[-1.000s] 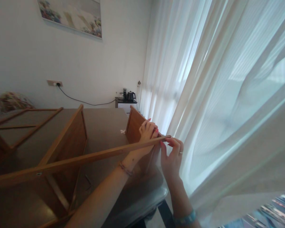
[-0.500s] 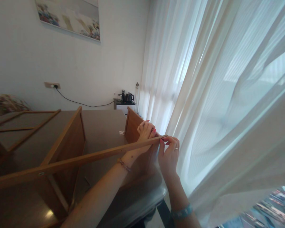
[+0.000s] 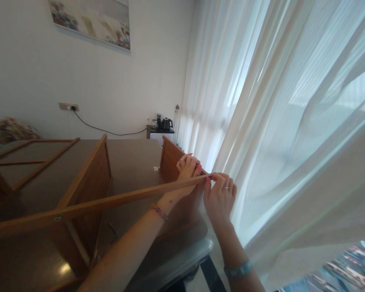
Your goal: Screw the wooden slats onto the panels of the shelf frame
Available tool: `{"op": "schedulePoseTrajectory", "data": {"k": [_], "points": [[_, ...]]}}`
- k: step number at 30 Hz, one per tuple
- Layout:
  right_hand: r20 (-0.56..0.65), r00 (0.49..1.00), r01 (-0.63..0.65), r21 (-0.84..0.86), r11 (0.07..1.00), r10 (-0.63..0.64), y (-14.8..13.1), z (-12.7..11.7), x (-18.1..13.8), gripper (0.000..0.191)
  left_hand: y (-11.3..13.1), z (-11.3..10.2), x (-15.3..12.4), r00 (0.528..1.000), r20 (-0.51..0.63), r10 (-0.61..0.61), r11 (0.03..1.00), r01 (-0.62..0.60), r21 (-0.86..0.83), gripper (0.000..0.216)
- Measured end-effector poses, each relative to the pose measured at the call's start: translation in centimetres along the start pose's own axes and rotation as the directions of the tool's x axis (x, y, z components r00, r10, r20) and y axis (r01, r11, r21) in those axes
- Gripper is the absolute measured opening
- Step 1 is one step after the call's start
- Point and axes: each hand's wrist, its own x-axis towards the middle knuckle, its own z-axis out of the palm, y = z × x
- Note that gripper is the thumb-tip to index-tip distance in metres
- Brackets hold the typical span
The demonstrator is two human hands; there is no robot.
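A long wooden rail runs from the lower left up to the right, across a piece of wooden furniture lying on a brown table. My left hand curls over the top of an upright wooden side panel, just behind the rail's far end. My right hand pinches at that end of the rail with thumb and fingertips; anything between them is too small to see. A second wooden panel stands under the rail's middle.
A sheer white curtain hangs close on the right, touching my right hand's side. A wooden frame lies at the table's left. A kettle stands on a small cabinet by the far wall, under a picture.
My right hand has shifted slightly down and closed in on the rail's end, its fingers now folded over it. The view has wobbled a little; my left hand stays on the panel.
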Motion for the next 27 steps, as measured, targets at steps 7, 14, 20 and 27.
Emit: {"op": "schedulePoseTrajectory", "data": {"k": [7,14,20,27], "points": [[0.04,0.998,0.064,-0.184,0.981,-0.058,-0.4,-0.6,0.5,0.016,0.3,-0.3,-0.1,1.0,0.022,-0.003,1.0,0.003,0.004,0.017],[-0.018,0.997,0.071,-0.153,0.986,-0.074,0.3,-0.4,0.0,0.008,0.0,-0.2,-0.1,1.0,0.014,0.008,1.0,-0.008,-0.015,0.018],[-0.1,0.985,0.13,-0.076,0.989,-0.137,1.0,0.3,-0.9,0.015,-0.1,-0.1,-0.1,1.0,-0.001,0.029,0.999,-0.029,-0.015,0.018],[-0.189,0.964,0.186,-0.033,0.982,-0.189,1.6,0.8,-0.6,0.01,-0.3,0.2,-0.1,1.0,-0.011,0.027,1.0,-0.027,0.001,0.018]]}}
